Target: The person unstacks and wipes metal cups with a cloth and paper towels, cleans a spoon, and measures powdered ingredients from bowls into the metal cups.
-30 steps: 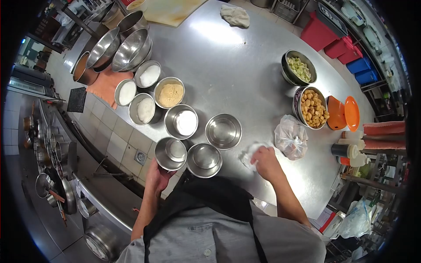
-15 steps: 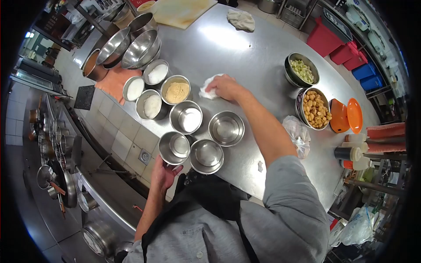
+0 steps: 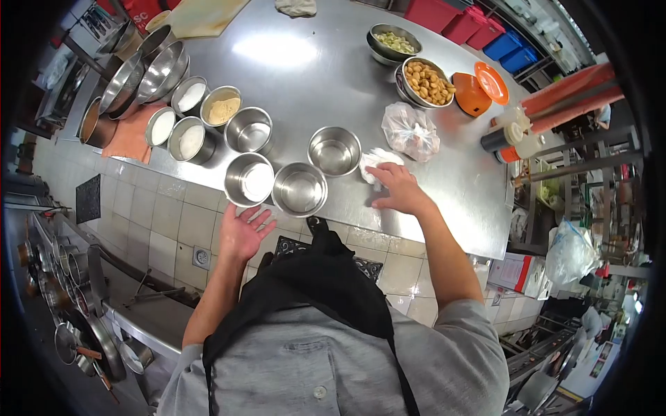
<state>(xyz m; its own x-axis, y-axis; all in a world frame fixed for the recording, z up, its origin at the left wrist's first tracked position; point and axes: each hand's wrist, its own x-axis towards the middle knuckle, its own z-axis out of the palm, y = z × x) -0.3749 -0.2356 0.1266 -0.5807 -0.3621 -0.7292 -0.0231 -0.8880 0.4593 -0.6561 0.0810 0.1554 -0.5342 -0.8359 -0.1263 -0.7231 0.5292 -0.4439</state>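
Note:
My left hand (image 3: 241, 234) is palm up with its fingers spread, just below the rim-to-base side of a steel container (image 3: 248, 182) at the table's near edge. Whether the fingertips touch it is hard to tell. My right hand (image 3: 401, 188) lies low over the table, fingers stretched over the edge of a crumpled white cloth (image 3: 374, 161), thumb well apart. Left of the cloth stands a steel container (image 3: 334, 151); two more, a near one (image 3: 300, 190) and a farther one (image 3: 248, 130), complete the group. Their insides hold nothing visible.
Containers of white powder (image 3: 190, 139) and tan powder (image 3: 223, 109) stand left, near colanders (image 3: 163, 73). Beyond my right hand are a knotted plastic bag (image 3: 411, 132), a bowl of tan chunks (image 3: 429, 83), a bowl of chopped greens (image 3: 394, 41) and an orange scale (image 3: 472, 94).
My right hand and the white cloth have moved from the far side of the containers to their right, nearer me. Its grip has loosened, the thumb now apart. The camera view has shifted rightward.

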